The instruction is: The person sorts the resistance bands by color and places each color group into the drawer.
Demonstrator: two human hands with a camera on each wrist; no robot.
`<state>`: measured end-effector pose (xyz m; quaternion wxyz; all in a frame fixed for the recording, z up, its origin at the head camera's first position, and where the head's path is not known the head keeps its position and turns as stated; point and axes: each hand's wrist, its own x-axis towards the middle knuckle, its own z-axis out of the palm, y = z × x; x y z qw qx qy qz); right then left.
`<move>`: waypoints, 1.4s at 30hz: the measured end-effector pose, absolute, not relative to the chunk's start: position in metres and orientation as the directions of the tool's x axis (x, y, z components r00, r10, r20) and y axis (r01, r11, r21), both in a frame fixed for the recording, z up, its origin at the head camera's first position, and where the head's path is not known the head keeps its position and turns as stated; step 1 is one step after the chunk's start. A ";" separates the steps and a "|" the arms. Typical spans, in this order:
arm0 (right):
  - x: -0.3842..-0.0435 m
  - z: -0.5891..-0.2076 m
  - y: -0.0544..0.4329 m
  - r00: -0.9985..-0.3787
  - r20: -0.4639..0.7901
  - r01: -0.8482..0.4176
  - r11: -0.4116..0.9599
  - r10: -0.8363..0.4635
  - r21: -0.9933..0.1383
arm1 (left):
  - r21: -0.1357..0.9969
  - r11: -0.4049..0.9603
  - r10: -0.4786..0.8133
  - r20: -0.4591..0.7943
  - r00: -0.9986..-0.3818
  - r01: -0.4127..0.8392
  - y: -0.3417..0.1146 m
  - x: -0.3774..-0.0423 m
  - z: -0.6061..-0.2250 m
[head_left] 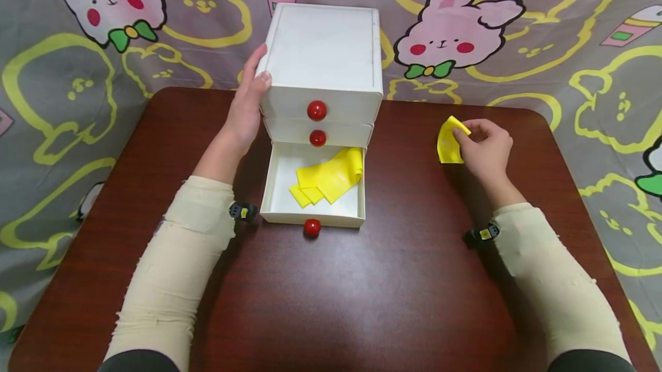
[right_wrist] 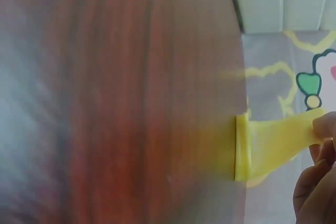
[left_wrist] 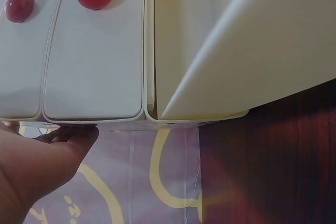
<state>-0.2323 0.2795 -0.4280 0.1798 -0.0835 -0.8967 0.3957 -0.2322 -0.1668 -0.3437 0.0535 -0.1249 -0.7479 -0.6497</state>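
Observation:
A small white drawer cabinet (head_left: 320, 47) with red round knobs stands toward the back of the table. Its bottom drawer (head_left: 281, 159) is pulled out, and folded yellow resistance bands (head_left: 331, 179) lie inside it. My left hand (head_left: 247, 107) rests against the cabinet's left side near the top, thumb by the front corner; the left wrist view shows the fingers (left_wrist: 79, 137) along that side. Right of the cabinet, my right hand (head_left: 486, 150) pinches one end of another yellow resistance band (head_left: 449, 145). In the right wrist view this band's lower, folded end (right_wrist: 242, 148) is down at the tabletop.
Two upper drawers with red knobs (head_left: 316, 110) are closed above the pulled-out one. The dark reddish-brown table (head_left: 372, 291) reaches to a patterned cloth backdrop (head_left: 465, 27). A small black wrist camera (head_left: 243, 211) sits on each sleeved forearm.

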 end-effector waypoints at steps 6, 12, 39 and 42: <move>-0.219 -0.425 0.271 -0.904 0.281 -0.017 0.627 0.323 -0.778 | 0.958 0.108 0.126 0.251 -0.960 0.265 -0.167 -0.233 -0.344; -0.207 -0.418 0.259 -0.891 0.298 -0.065 0.555 0.342 -0.830 | 0.961 0.064 0.112 0.262 -0.959 0.270 -0.167 -0.234 -0.345; -0.135 -0.323 0.165 -0.796 0.585 -0.538 0.260 0.158 -0.802 | 0.961 0.081 0.099 0.255 -0.962 0.263 -0.167 -0.234 -0.346; -0.132 -0.319 0.156 -0.785 0.605 -0.568 0.236 0.135 -0.789 | 0.960 0.079 0.100 0.261 -0.960 0.269 -0.167 -0.235 -0.347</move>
